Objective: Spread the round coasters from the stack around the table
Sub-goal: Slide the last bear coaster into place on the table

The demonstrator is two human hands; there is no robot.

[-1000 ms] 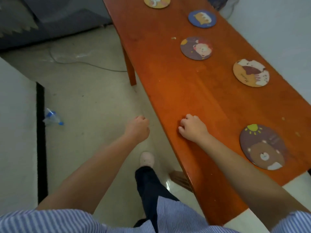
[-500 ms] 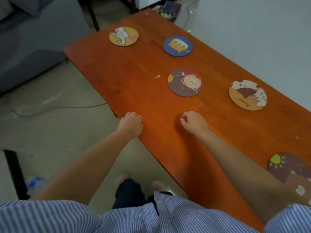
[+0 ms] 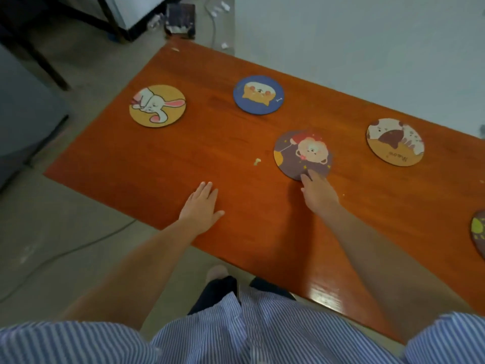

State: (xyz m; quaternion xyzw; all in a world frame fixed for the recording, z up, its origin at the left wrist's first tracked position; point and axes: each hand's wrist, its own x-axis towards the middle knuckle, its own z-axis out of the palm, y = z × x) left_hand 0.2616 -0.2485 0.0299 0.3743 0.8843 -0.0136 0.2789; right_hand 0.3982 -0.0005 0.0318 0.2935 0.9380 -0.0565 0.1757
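Observation:
Several round coasters lie spread on the orange wooden table (image 3: 170,166). A yellow rabbit coaster (image 3: 157,105) sits far left, a blue one (image 3: 258,94) behind the middle, a purple lion coaster (image 3: 302,153) in the middle, a tan one (image 3: 395,141) to the right, and a dark one (image 3: 478,236) is cut off at the right edge. My right hand (image 3: 317,193) has its fingertips on the near rim of the purple lion coaster. My left hand (image 3: 201,208) lies flat and open on the table near its front edge. No stack is in view.
A small pale crumb (image 3: 257,161) lies left of the purple coaster. A grey sofa (image 3: 23,122) stands left of the table, a cable (image 3: 78,245) runs across the floor, and a dark box (image 3: 180,21) with litter sits beyond the table's far end. A white wall (image 3: 367,43) borders the back.
My view has swung left along the table. My right hand moved forward from a fist to touch the purple coaster's rim. My left hand came onto the table and opened flat.

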